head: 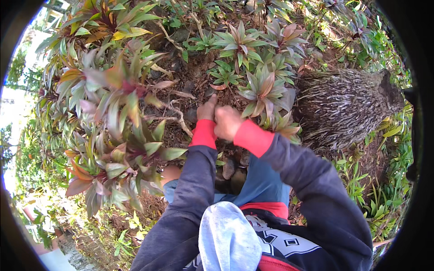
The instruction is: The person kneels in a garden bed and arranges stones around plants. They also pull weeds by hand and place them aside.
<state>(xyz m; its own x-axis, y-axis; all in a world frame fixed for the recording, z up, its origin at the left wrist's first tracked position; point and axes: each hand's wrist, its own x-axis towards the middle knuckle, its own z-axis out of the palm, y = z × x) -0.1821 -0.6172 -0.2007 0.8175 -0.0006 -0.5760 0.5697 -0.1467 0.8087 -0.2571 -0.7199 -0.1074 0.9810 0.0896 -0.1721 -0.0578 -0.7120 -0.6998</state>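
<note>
Side by side over the brown soil (193, 73), both of my hands are low among the plants. My left hand (206, 110) points away from me with a finger extended near a dark stone (210, 91); whether it holds anything is hidden. Just right of it, my right hand (229, 122) is curled with the knuckles up, close against the left, and its palm side cannot be seen. A small green rosette plant (225, 76) grows just beyond my fingers. A bare woody stem (181, 118) bends close to my left wrist.
Tall purple-green leafy plants (125, 84) crowd the left side. More rosette plants (262, 91) stand at the right, beside a thick trunk base covered in stubby roots (346, 105). A stone (229, 168) lies between my legs.
</note>
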